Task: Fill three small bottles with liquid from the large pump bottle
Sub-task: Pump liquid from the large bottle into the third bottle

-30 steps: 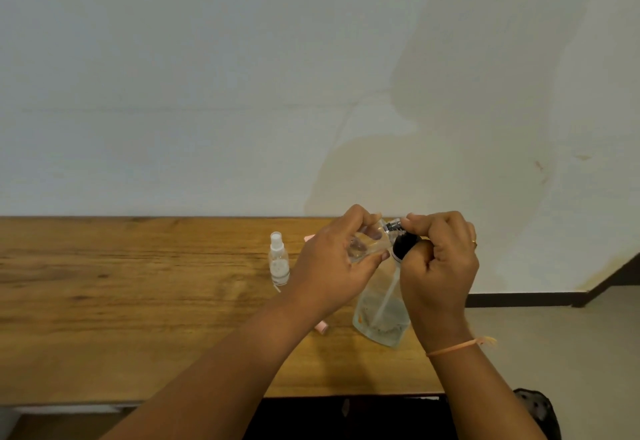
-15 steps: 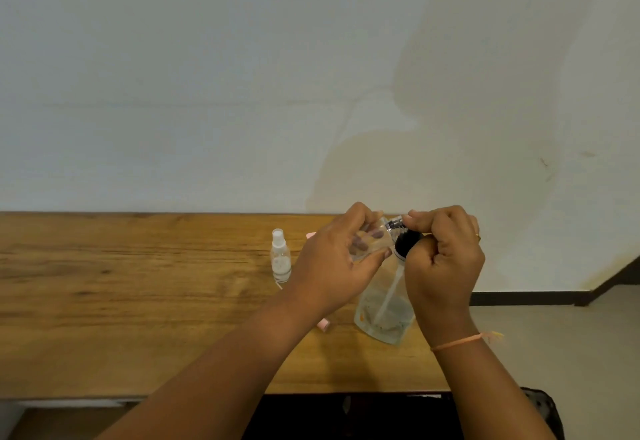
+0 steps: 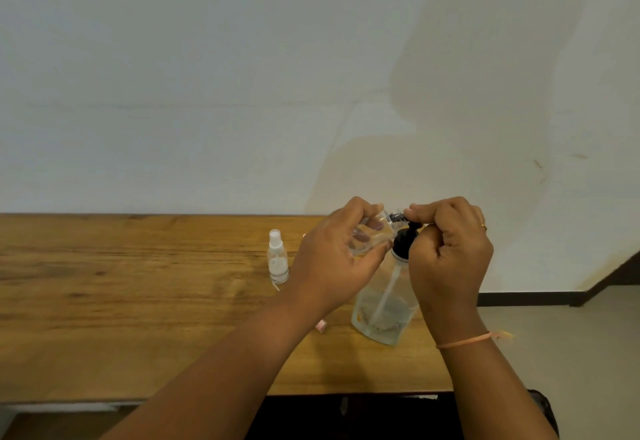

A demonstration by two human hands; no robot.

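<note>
Head view: the left hand (image 3: 332, 259) grips a small clear bottle (image 3: 372, 237) tilted, mouth at the spout (image 3: 395, 218) — likely to catch the liquid. The right hand (image 3: 450, 259) curls over the pump of the large pump bottle (image 3: 384, 308), upright on the counter (image 3: 138, 301). A capped small bottle (image 3: 278, 261) stands aside.

Left hand (image 3: 341, 257) and right hand (image 3: 450, 259) raised side by side, fingers (image 3: 429, 211) curled.
</note>
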